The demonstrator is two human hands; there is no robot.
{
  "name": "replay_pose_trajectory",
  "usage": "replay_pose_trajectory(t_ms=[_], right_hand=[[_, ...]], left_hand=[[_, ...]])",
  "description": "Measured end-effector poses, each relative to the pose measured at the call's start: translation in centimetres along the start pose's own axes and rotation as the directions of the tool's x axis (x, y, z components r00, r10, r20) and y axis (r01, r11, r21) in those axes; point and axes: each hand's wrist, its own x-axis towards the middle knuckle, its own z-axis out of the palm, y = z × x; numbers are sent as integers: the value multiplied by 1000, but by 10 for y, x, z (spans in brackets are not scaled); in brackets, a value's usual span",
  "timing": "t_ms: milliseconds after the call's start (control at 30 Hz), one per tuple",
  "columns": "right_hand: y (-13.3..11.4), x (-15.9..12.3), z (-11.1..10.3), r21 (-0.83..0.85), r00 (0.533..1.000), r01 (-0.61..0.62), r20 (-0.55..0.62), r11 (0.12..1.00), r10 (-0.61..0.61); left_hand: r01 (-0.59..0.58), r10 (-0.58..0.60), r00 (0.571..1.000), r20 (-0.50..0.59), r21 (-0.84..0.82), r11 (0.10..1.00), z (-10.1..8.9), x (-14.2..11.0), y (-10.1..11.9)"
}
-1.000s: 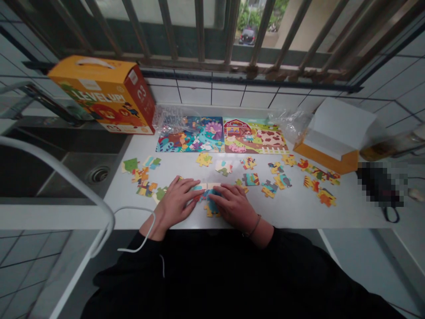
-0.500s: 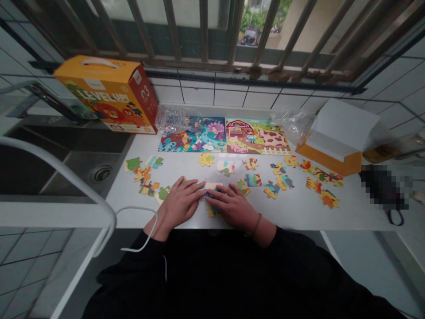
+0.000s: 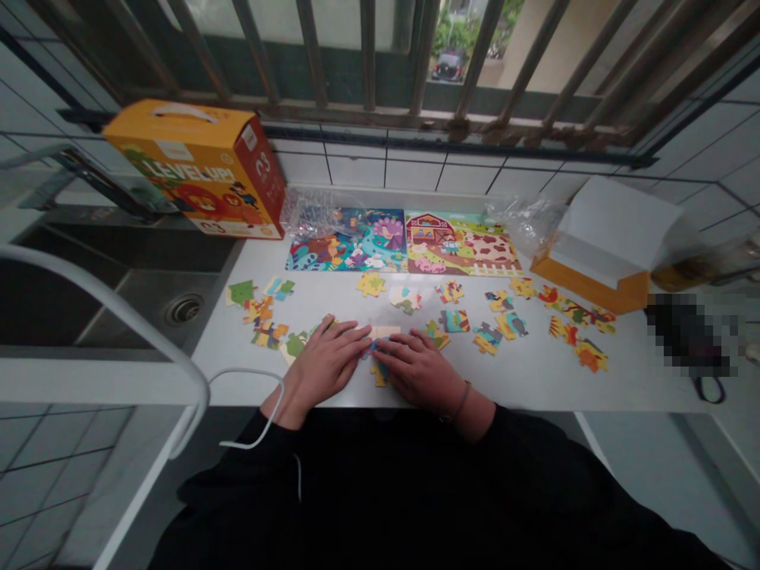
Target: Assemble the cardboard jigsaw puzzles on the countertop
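Puzzle cluster point(image 3: 385, 333): near front edge of tabletop point(image 3: 522, 380), some pieces seemingly together
Left hand point(image 3: 331, 355): fingers over it, pinch can't be told
Right hand point(image 3: 420, 364): likewise
Scattered pieces point(image 3: 371, 284): many, apart from it

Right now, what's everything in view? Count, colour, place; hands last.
Window bars: several, brownish, top
Car: one, dark, outside
Plants: some, green, outside
Tiles: many, white, walls
Counter: one, white, centre
Sink: one, dark, left
Faucet: one, grey-black, by sink
Box: one, orange, back left
Open box: one, orange and white, back right
Wraps: two, clear, by boxes
Pictures: two, multicoloured, counter back
Loose pieces: many, multicoloured, mid-counter
Front pieces: count hidden, cream/blue/yellow, counter front
Container: one, yellowish, right
Blurred item: one, black, right
Curved tube: one, white, left
Cable: one, white, front left
Left hand: one, bare, at front pieces
Right hand: one, bare, at front pieces; bracelet at wrist
Sleeves: two, black, front
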Motion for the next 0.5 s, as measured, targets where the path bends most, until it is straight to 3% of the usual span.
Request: replay_pose_trajectory(t_ms=[100,167,200,267,400,500], right_hand=[[0,1,0,10,1000,-7,6,1000,7],[0,1,0,15,1000,-20,7,1000,20],[0,1,0,18,1000,-22,8,1000,22],[0,1,-1,22,1000,-23,9,999,23],[1,1,-2,30,1000,-14,7,999,13],[1,1,-2,35,1000,-15,-2,999,15]], left_hand=[[34,-33,998,-45,12,999,-2,2,-7],[161,-153,978,-144,50,986,-8,5,-20],[260,-240,947,-214,73,963,-13,7,-29],[490,-426,837,-343,123,863,-27,10,-49],[727,-616,671,-412,206,654,-54,14,-83],[777,-692,628,-355,241,582,-64,16,-100]])
